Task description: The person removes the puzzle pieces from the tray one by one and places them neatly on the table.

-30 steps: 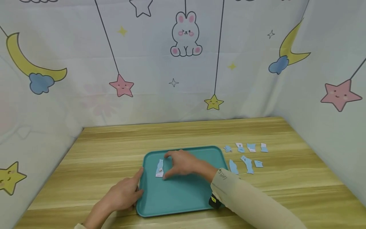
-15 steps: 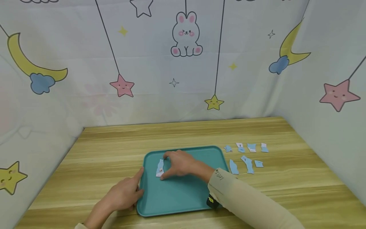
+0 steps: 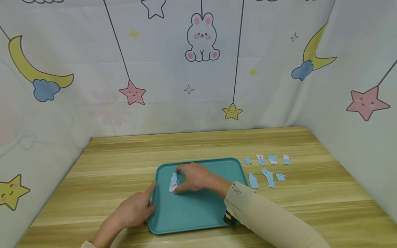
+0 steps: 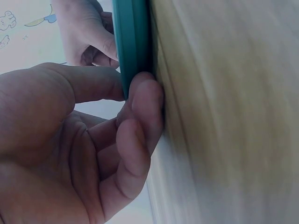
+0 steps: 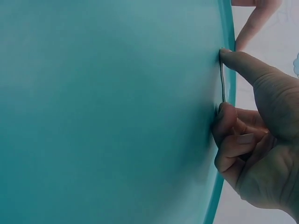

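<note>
A torn strip of light blue and white paper (image 3: 173, 179) lies toward the left side of the teal tray (image 3: 198, 212). My right hand (image 3: 196, 177) is over the tray with thumb and index finger at the two ends of the strip's right side. In the right wrist view the paper strip (image 5: 223, 84) shows edge-on, spanned between thumb and fingertip, the other fingers curled. My left hand (image 3: 134, 210) grips the tray's left rim. The left wrist view has its thumb on the rim (image 4: 133, 42) and fingers underneath, against the wooden table.
Several torn blue and white paper pieces (image 3: 268, 177) lie on the wooden table (image 3: 124, 155) right of the tray, in two rough rows. A black and yellow item (image 3: 229, 218) is at my right wrist. A patterned white cloth (image 3: 161, 113) hangs behind and at both sides.
My right hand has shifted slightly left, its thumb and index fingertip coming from just beside the strip to touch its ends. The left hand stays on the tray's rim.
</note>
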Demonstrator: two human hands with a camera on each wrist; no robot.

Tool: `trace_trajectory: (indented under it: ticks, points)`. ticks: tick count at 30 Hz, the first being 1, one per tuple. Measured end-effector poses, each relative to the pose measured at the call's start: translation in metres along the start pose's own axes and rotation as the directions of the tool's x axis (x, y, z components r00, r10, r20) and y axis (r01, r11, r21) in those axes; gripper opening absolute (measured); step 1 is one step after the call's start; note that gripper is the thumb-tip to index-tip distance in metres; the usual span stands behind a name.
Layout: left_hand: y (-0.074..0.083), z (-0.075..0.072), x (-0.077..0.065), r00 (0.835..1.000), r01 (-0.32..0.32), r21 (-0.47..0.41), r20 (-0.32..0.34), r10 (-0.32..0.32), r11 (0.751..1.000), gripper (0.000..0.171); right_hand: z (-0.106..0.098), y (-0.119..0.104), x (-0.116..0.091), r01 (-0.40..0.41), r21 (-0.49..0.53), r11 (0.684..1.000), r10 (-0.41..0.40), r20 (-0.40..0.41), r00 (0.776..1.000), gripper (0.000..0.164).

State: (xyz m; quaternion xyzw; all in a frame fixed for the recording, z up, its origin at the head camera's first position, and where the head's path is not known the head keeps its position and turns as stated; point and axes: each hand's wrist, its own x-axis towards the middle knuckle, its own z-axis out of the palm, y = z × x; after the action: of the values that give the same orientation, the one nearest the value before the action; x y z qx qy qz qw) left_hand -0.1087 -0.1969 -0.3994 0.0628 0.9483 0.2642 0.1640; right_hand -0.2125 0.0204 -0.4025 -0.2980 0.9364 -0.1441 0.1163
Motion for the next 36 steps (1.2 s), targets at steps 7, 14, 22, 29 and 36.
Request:
trace_trajectory:
  ticks: [7, 14, 22, 29, 36]
  points:
    - [-0.008, 0.001, 0.004, 0.999, -0.036, 0.003, 0.021, 0.036, 0.999, 0.082, -0.003, 0.005, 0.000, 0.089, 0.009, 0.996, -0.089, -0.028, 0.996, 0.070]
    - [-0.021, 0.004, 0.012, 0.997, -0.066, 0.009, 0.031, 0.066, 0.998, 0.085, -0.013, 0.015, -0.004, 0.162, 0.114, 0.980, -0.155, -0.062, 0.986, 0.068]
    - [-0.006, 0.003, 0.002, 0.999, -0.033, 0.008, -0.022, 0.033, 0.999, 0.082, -0.019, 0.029, -0.018, 0.160, 0.229, 0.960, -0.143, -0.088, 0.986, 0.067]
    - [0.001, 0.001, -0.003, 0.999, -0.024, 0.014, -0.033, 0.025, 1.000, 0.081, -0.025, 0.044, -0.031, 0.162, 0.288, 0.944, -0.136, -0.106, 0.985, 0.065]
    - [0.001, 0.001, -0.003, 0.999, -0.039, -0.002, -0.030, 0.039, 0.999, 0.081, -0.027, 0.058, -0.040, 0.158, 0.340, 0.927, -0.123, -0.122, 0.985, 0.065]
